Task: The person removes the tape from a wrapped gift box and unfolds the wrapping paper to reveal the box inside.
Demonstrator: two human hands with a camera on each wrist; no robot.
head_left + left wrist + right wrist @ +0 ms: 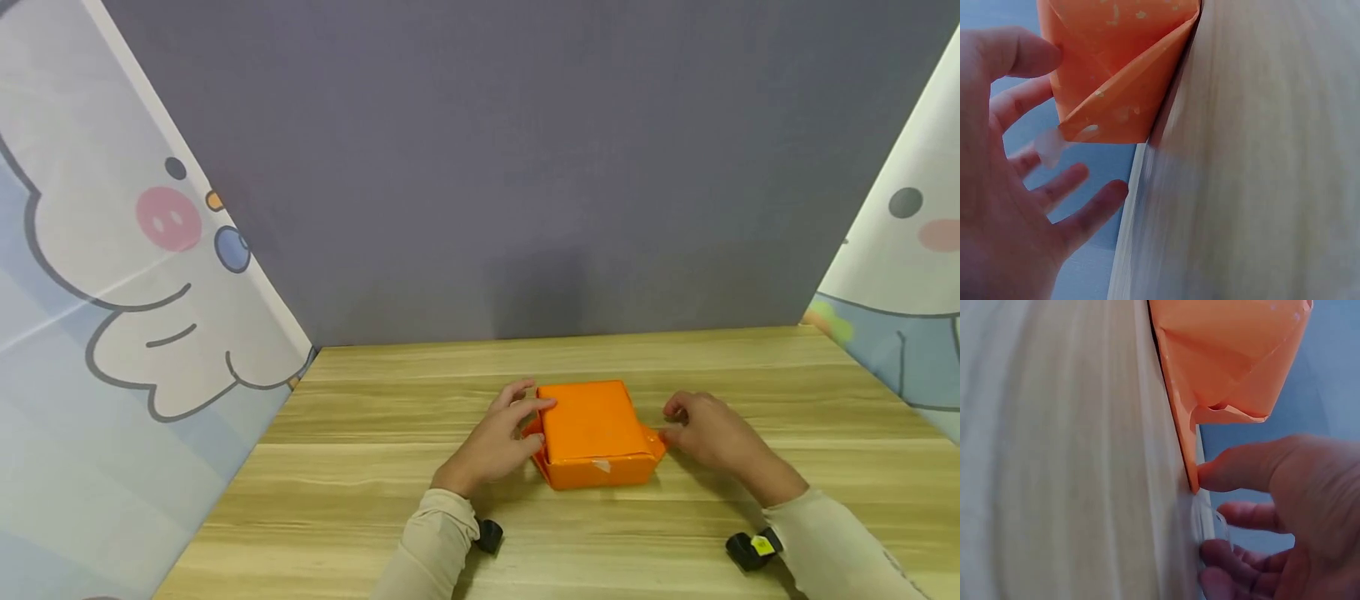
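A box wrapped in orange paper (pixel 592 421) lies on the wooden table between the two hands. My left hand (pixel 495 442) is at its left side with fingers spread, the forefinger reaching the top edge and the thumb beside the folded end. In the left wrist view, a small translucent piece (pixel 1049 147), like tape, sits by a fingertip near the paper's corner. The thumb of my right hand (pixel 708 433) touches the tip of a pointed paper flap (pixel 1188 450) that lies low along the table. Its other fingers bend loosely, with a clear strip (pixel 1224 526) near them.
The light wooden table (pixel 360 517) reaches back to a dark grey panel (pixel 525 167). Cartoon-printed sheets hang at the left (pixel 90 250) and right. Black wrist devices (pixel 490 536) are strapped beside both sleeves. The box's front side has a light patch (pixel 602 466).
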